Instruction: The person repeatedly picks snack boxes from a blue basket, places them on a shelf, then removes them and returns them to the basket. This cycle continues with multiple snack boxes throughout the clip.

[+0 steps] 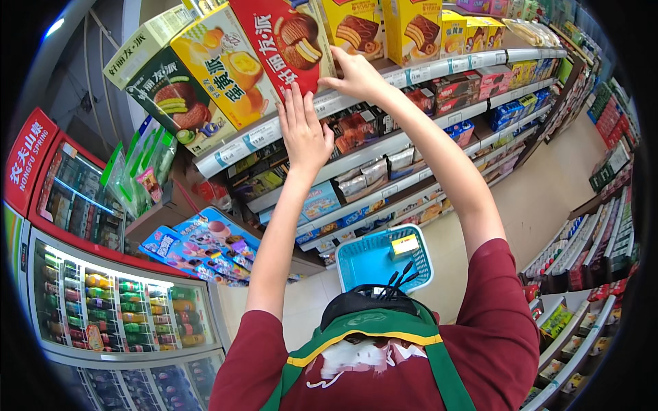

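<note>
red snack box [288, 38] on top shelf [384, 85], tilted, between yellow box [229, 68] at its left and more yellow boxes [384, 27] at right. left hand [305, 133] open, fingers spread flat, fingertips touching box's lower edge. right hand [356, 75] fingers curled against box's right lower corner, gripping its edge. blue basket [384, 257] on floor below, small yellow item inside. drinks fridge [103, 294] at left.

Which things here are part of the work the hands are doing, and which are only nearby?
In the work:
- red snack box
- left hand, flat against its lower edge
- right hand, on its right side
- top shelf

Only nearby:
- yellow snack box
- blue basket on the floor
- drinks fridge
</note>
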`<state>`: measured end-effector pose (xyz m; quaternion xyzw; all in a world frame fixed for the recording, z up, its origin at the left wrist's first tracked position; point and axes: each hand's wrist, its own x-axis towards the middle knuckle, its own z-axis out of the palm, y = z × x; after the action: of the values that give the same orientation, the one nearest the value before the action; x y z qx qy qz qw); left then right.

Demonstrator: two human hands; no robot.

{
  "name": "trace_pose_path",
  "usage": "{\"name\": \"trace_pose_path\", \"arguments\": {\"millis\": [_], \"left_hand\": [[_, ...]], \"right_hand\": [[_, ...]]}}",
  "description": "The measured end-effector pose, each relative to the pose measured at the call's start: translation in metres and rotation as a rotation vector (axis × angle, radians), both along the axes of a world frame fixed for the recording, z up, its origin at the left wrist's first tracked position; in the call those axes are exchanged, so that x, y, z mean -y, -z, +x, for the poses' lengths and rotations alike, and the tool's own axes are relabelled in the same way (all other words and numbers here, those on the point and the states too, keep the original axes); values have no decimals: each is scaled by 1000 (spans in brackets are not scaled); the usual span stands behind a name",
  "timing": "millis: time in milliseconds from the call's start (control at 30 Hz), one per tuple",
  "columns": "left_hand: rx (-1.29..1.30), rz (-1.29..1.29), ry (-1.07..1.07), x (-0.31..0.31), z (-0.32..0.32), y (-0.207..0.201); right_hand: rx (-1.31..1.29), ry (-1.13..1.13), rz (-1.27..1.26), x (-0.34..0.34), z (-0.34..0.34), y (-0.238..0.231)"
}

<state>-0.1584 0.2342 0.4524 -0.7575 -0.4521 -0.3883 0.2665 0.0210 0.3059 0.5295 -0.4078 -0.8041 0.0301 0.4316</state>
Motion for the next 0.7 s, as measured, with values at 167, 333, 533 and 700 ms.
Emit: {"name": "trace_pose_path", "arguments": {"millis": [167, 333, 533, 700], "left_hand": [[-26, 17, -28, 3, -6, 1], [-48, 76, -68, 2, 2, 4], [-50, 102, -83, 2, 7, 3], [-37, 8, -128, 4, 10, 8]], "right_hand": [[-221, -120, 438, 52, 29, 21], [-235, -109, 254, 99, 80, 89], [-237, -107, 117, 116, 127, 128], [-189, -60, -228, 125, 162, 135]]}}
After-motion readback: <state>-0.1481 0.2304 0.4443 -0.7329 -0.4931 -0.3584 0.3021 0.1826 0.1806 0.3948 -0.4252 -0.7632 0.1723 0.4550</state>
